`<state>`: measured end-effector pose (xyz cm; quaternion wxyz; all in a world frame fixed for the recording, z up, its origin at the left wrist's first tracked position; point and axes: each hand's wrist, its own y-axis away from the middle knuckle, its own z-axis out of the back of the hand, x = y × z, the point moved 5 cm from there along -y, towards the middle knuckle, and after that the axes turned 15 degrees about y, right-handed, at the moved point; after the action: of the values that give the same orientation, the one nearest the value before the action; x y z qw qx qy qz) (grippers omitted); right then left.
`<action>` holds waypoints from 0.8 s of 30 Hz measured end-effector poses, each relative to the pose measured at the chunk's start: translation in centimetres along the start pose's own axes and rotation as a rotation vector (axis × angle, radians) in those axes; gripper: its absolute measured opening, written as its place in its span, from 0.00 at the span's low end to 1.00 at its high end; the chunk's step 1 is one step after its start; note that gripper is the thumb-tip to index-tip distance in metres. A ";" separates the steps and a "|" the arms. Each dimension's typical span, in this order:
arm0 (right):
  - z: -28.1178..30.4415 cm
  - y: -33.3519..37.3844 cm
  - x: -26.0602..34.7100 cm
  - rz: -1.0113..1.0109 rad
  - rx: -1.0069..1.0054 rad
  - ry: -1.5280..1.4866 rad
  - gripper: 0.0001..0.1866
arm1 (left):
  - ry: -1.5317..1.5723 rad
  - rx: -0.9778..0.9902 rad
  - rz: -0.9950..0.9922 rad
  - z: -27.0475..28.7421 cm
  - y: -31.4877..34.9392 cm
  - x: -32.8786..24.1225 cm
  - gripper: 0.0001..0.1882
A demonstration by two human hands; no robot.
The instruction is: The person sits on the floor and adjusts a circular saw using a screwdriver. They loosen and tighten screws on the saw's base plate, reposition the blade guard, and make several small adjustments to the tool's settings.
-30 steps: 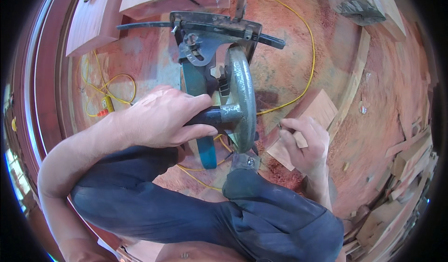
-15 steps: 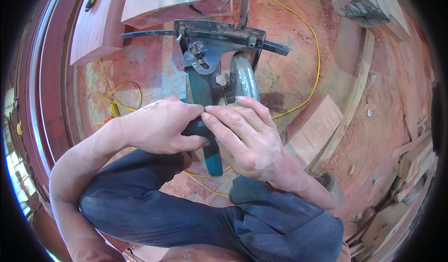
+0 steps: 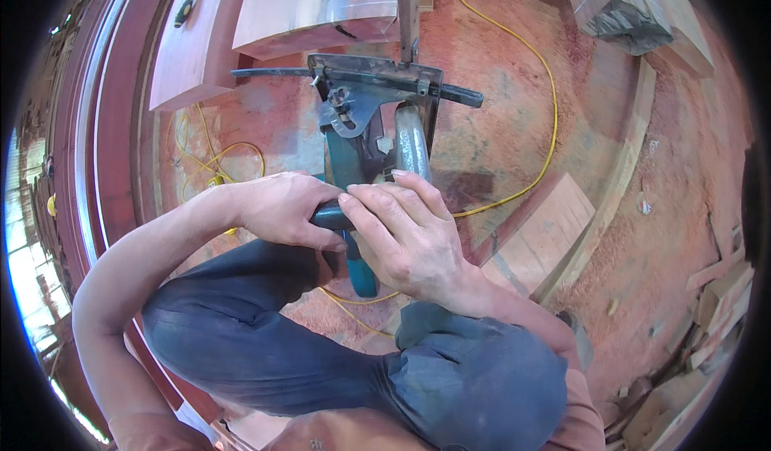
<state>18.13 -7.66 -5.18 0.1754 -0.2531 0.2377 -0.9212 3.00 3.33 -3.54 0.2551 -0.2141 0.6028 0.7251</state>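
Observation:
A teal and black circular saw (image 3: 340,160) stands before me, its dark metal base plate (image 3: 371,67) facing away and its silvery rounded guard (image 3: 412,142) on the right. My left hand (image 3: 281,208) is closed around the black handle (image 3: 331,215), thumb on the near side. Over the saw's body, just right of that handle, my right hand (image 3: 409,238) is bent with its fingers side by side, gripping the saw. What lies under its palm is hidden. A teal part of the saw sticks out below both hands, close to my knees.
Thick timber beams (image 3: 317,9) lie beyond the saw, one with a screwdriver (image 3: 187,8) on it. A yellow cable (image 3: 554,122) curves across the dusty floor. A wood block (image 3: 542,230) lies to the right, near a scrap pile (image 3: 723,306). Long red-brown boards (image 3: 120,130) run along the left.
The view has shifted slightly. More of the black handle shows between my hands, and the saw's base plate sits a little lower and turned. Both hands keep their hold.

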 end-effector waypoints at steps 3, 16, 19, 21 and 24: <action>0.1 -0.1 0.0 0.005 0.018 -0.008 0.22 | -0.018 0.007 -0.003 0.0 -0.1 -0.1 0.30; -0.1 -0.3 0.1 -0.025 0.007 0.050 0.20 | 0.027 0.070 -0.056 0.1 -0.2 -0.3 0.30; 0.0 -0.4 0.1 -0.040 0.016 0.036 0.19 | 0.046 0.083 -0.079 0.3 -0.4 -0.5 0.31; 0.0 -0.4 0.0 -0.038 0.016 0.038 0.19 | 0.048 0.085 -0.087 0.4 -0.4 -0.5 0.31; 0.1 -0.5 0.0 -0.048 0.017 0.028 0.20 | 0.036 0.077 -0.079 0.4 -0.4 -0.4 0.31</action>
<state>18.10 -7.26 -4.87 0.1522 -0.2444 0.2264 -0.9305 3.57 3.76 -3.52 0.2807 -0.2408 0.6257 0.6868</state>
